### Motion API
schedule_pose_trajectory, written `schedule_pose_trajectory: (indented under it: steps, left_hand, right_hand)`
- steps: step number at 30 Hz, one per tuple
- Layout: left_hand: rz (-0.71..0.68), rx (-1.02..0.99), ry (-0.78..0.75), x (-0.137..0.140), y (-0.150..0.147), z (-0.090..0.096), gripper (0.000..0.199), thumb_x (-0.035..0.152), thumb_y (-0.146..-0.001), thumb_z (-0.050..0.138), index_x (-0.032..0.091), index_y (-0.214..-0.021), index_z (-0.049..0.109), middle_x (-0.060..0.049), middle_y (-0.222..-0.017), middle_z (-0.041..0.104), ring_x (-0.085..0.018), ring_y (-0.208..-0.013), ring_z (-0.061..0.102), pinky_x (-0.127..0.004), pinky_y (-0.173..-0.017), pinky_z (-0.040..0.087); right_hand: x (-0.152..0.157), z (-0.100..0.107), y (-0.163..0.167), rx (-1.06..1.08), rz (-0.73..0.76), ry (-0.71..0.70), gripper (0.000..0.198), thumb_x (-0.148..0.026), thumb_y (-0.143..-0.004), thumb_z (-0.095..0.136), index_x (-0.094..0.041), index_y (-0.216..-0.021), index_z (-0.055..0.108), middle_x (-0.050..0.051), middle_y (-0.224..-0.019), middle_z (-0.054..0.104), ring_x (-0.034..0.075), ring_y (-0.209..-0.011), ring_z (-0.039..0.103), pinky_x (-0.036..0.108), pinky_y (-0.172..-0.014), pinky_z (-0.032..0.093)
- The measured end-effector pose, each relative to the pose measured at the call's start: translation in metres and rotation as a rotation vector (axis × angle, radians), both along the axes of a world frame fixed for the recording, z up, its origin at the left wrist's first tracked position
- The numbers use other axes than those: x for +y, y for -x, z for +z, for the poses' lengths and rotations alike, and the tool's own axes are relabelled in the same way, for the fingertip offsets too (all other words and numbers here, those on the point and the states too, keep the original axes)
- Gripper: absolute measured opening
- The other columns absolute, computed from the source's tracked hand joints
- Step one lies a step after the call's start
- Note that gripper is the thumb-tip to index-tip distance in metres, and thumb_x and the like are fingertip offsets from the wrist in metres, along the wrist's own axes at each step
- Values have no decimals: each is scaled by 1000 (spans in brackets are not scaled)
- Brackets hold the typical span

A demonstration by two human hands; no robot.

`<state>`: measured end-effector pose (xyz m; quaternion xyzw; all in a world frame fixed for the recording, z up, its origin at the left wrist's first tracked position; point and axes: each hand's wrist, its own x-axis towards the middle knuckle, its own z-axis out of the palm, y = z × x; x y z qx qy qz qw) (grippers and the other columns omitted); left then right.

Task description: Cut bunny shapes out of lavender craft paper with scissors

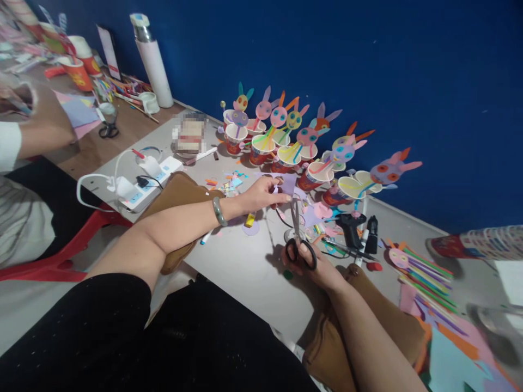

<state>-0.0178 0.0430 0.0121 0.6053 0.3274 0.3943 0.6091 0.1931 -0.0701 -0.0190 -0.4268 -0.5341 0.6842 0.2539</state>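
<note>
Over the middle of the table, my left hand (265,194) pinches a piece of purple paper (288,184) between thumb and fingers. My right hand (312,264) grips black-handled scissors (296,226), thumb and fingers in the loops. The blades point up toward the lower edge of the paper; whether they touch it I cannot tell. Below the left hand lie a purple paper disc (250,227) and a small yellow piece (250,220). Pink and purple paper scraps (316,213) lie just right of the blades.
Behind my hands stand several paper cups (261,149) with paper rabbit heads on sticks. A black glue gun (351,228) lies right, near coloured sticks (429,277) and stacked cups (482,243). Left are a power strip (153,182), a white flask (153,65) and another person's arm (44,117).
</note>
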Motion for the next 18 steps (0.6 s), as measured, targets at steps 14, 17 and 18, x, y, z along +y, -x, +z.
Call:
schedule_pose_trajectory:
  steps: [14, 17, 18]
  left_hand:
    - [32, -33, -32, 5, -1, -9, 23, 24, -74, 75, 14, -68, 56, 4, -63, 52, -6, -53, 50, -22, -53, 41]
    - [-10, -18, -60, 4, -1, -9, 22, 25, -73, 75, 14, -67, 56, 5, -60, 51, -6, -54, 48, -22, -54, 38]
    - [-18, -14, -67, 4, -1, -10, 23, 25, -73, 75, 15, -67, 56, 5, -59, 50, -6, -54, 47, -22, -54, 37]
  right_hand:
    - [-1, 2, 1, 27, 14, 44, 57, -73, -85, 55, -19, -71, 51, 2, -69, 61, 8, -46, 40, 25, -46, 28]
    - [0, 0, -1, 32, 3, 24, 57, -75, -84, 55, -20, -71, 51, 1, -69, 61, 8, -46, 39, 26, -46, 29]
    - [0, -1, -1, 32, -7, 15, 57, -76, -83, 55, -20, -71, 51, 1, -69, 61, 8, -46, 39, 26, -46, 29]
